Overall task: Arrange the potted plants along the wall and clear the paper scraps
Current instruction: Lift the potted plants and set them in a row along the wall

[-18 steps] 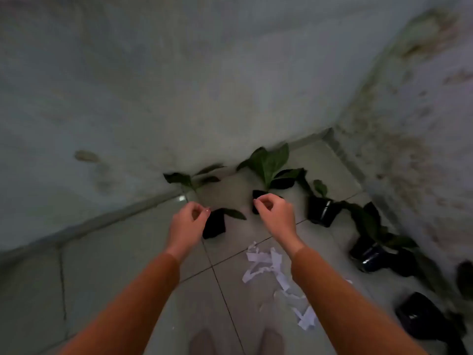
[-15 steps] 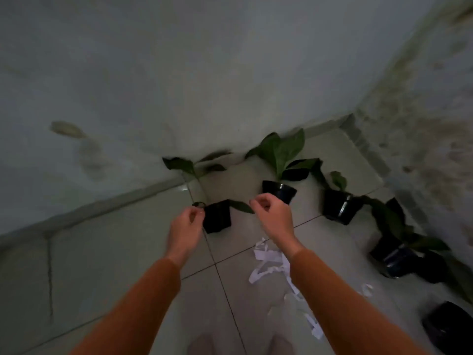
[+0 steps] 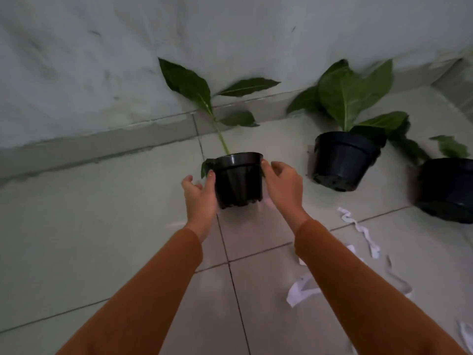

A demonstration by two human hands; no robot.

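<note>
We find the pale plastered wall [image 3: 102,60] and its grey skirting running across the far side of the light tiled floor [image 3: 89,239], and we judge the pots stand near it because the task wants them lined along it. Our left hand [image 3: 201,194] lies against the left side of the small black ribbed plastic pot [image 3: 238,179], fingers spread and touching its wall but not closed round it. Our right hand [image 3: 282,181] mirrors it on the right side, fingertips at the rim, likewise open. We judge this two-sided hold is meant to keep the pot upright while it is shifted or settled; whether it rests on the floor or is just off it we cannot tell. The pot holds a thin-stemmed green plant [image 3: 194,85] whose leaves lean to the wall; its soil is hidden. Further right stands a larger black round pot [image 3: 343,162], tilted, with a broad-leafed plant [image 3: 353,93], close to the skirting. Next, a third black pot [image 3: 446,188] is cut off by the frame edge. White paper strips [image 3: 361,229] lie scattered on the tiles nearer us, uncollected.
</note>
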